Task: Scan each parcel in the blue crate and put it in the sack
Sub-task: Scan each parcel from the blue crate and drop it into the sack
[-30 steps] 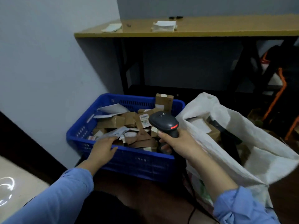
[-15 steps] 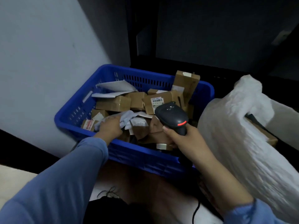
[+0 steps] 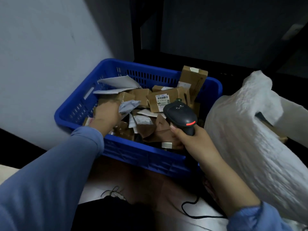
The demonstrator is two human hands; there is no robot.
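The blue crate (image 3: 80, 105) sits on the floor against the wall, filled with several brown cardboard parcels and grey mailers. My left hand (image 3: 106, 114) is down inside its left half, fingers closed on a crumpled grey mailer (image 3: 129, 105). A labelled brown box (image 3: 164, 100) lies near the middle. My right hand (image 3: 191, 140) holds a black barcode scanner (image 3: 180, 116) over the crate's right front, its head pointing into the crate. The white sack (image 3: 250, 139) stands open just right of the crate, with a brown parcel edge showing inside.
A tall brown box (image 3: 193, 80) leans upright in the crate's far right corner. The scanner's black cable (image 3: 191, 207) trails across the floor in front. A pale wall is on the left and dark table legs (image 3: 136, 30) stand behind the crate.
The view has tilted down and closer to the crate. My left hand has reached further in onto the grey mailer. The scanner has stayed over the crate's right side.
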